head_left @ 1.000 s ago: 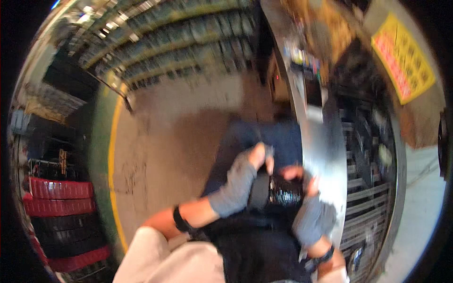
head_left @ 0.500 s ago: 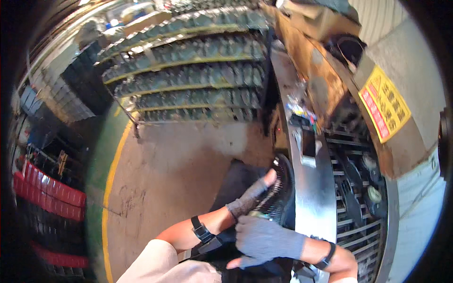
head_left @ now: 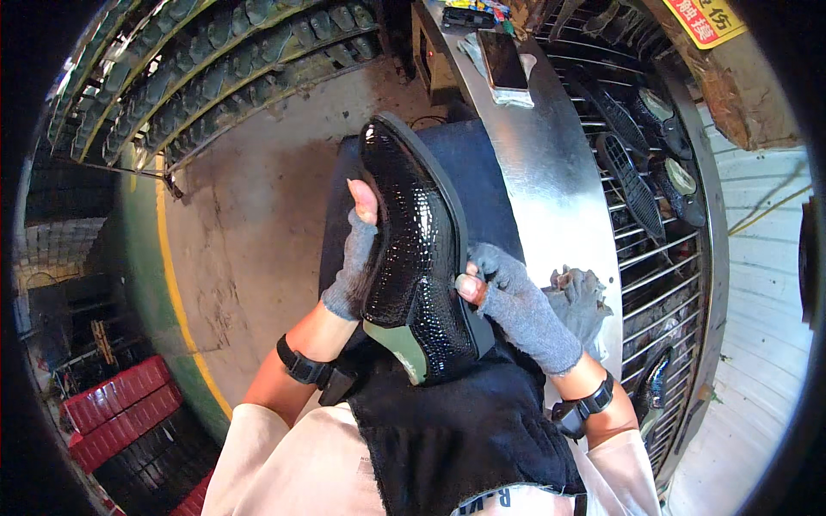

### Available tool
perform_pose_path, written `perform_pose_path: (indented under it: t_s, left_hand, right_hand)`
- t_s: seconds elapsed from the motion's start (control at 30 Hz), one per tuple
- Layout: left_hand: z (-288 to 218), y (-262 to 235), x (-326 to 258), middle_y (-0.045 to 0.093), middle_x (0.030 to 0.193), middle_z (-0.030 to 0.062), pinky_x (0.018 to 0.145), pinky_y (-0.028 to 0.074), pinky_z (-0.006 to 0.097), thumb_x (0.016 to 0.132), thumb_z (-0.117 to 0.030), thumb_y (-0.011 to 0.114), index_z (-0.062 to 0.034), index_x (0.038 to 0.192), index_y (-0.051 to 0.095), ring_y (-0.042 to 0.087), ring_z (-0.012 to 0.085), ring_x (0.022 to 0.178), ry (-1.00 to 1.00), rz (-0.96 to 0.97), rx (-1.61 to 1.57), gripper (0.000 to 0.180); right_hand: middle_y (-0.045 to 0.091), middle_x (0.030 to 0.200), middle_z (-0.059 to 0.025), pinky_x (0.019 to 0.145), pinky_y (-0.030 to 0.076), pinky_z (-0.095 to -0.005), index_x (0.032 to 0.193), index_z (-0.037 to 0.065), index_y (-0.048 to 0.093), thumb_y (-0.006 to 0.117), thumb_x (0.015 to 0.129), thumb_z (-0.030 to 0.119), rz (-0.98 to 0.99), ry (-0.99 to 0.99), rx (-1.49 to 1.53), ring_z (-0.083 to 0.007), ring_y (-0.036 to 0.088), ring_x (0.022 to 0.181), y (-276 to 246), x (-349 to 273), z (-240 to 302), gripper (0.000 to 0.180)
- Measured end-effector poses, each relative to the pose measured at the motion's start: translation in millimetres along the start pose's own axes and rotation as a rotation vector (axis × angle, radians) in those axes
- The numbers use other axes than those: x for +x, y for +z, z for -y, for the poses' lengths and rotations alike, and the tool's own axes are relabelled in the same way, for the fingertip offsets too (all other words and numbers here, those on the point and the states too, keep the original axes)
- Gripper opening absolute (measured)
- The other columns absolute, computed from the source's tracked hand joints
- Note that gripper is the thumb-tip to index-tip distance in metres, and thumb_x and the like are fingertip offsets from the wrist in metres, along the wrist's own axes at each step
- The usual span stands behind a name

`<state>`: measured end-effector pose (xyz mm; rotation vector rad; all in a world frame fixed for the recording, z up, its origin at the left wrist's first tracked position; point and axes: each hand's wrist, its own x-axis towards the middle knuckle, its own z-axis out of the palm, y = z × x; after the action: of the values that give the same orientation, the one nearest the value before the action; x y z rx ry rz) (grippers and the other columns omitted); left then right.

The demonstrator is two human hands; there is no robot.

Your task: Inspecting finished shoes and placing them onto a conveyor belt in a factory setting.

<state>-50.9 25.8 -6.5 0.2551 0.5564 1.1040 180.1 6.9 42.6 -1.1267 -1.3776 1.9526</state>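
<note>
A glossy black shoe [head_left: 419,228] with a scale-like texture lies over my lap, sole edge to the right and toe pointing away. A green form [head_left: 401,348] fills its opening. My left hand [head_left: 354,249], in a grey fingerless glove, grips the shoe's left side, thumb up along the upper. My right hand [head_left: 516,301], gloved alike, has thumb and fingers closed at the sole's right edge near the heel; the fingertips are partly hidden. Under the shoe are a dark blue cloth [head_left: 482,168] and my black apron [head_left: 465,430].
Right of me runs a metal bench [head_left: 564,185] with a crumpled grey glove [head_left: 578,310] and a phone [head_left: 503,62]. Beyond it, a barred rack [head_left: 632,271] carries soles and shoes. Shelves of shoes [head_left: 232,77] stand far left, red crates [head_left: 125,404] near left.
My view has tilted down and closer, so the shoe appears larger. My right hand, earlier across the shoe's heel end, is now at the sole's right edge. The left hand still holds the shoe.
</note>
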Motion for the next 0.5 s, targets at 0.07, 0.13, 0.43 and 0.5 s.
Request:
perform_pose_path:
  t_s: [0.07,0.13,0.43,0.5]
  left_hand:
    - [3.3,1.6,-4.2,0.069,0.128,0.0187,0.100,0.058,0.050,0.084,-0.096,0.042,0.0014,0.134,0.061,0.070,0.0297,0.113,-0.099,0.283,-0.055,0.111]
    - [6.6,28.4,-8.8,0.068,0.133,0.0188,0.105,0.056,0.049,0.085,-0.095,0.043,0.0016,0.139,0.059,0.069,0.0297,0.119,0.020,0.126,0.075,0.112]
    - [-5.2,71.0,-42.3,0.060,0.149,0.0152,0.115,0.048,0.043,0.098,-0.080,0.050,0.0010,0.154,0.048,0.062,0.0287,0.132,0.353,-0.098,0.588,0.098]
    - [16.9,61.1,-43.2,0.059,0.147,0.0162,0.115,0.047,0.040,0.096,-0.068,0.068,0.0013,0.157,0.040,0.059,0.0259,0.135,0.635,-0.279,0.709,0.097]
  right_hand:
    - [0.057,0.099,-0.0025,0.084,0.048,-0.0300,0.130,0.004,0.059,0.077,0.097,0.028,-0.100,-0.185,-0.112,-0.0134,0.055,0.095,0.7,6.4,10.9,0.045]
    - [0.060,0.111,-0.0075,0.093,0.049,-0.0317,0.144,0.003,0.051,0.079,0.094,0.028,-0.189,-0.322,0.006,-0.0168,0.059,0.104,19.0,19.4,25.1,0.063]
    - [0.060,0.146,-0.0240,0.113,0.047,-0.0389,0.163,-0.003,0.034,0.078,0.092,0.017,-0.200,-0.565,-0.069,-0.0293,0.060,0.135,40.8,26.4,61.1,0.086]
    - [0.062,0.144,-0.0215,0.110,0.049,-0.0386,0.162,-0.002,0.037,0.078,0.092,0.016,-0.187,-0.696,-0.217,-0.0285,0.064,0.130,33.9,39.9,97.4,0.084]
